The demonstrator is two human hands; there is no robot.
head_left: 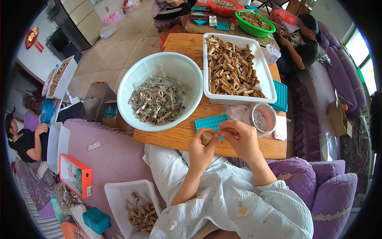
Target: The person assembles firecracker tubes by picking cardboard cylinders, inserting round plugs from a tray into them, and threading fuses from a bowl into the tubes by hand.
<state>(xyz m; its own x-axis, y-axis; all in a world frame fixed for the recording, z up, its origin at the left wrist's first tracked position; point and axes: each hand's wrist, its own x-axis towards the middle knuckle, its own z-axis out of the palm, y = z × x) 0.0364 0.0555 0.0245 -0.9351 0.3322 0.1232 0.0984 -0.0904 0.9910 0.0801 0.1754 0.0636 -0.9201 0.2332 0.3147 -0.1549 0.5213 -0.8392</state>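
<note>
My left hand (201, 151) is closed around a small brown cylinder (207, 137), its round end facing up. My right hand (243, 139) pinches at my left fingertips, and what lies between these fingers is too small to make out. Just beyond both hands lies a flat teal tray with small cavities (211, 122) on the wooden table (179, 141). To the right of it stands a clear tub (268, 115) with small pale pieces inside. A white tray (238, 99) full of brown half-tube pieces is farther back. On the left sits a white round basket (125, 85) with tangled silvery pieces.
A white bin (119, 191) with brown cylinders is low at my left, near an orange box (75, 175) and teal trays (96, 220). People sit at the far left (28, 143) and far right (298, 47). A green basket (258, 30) stands behind the table.
</note>
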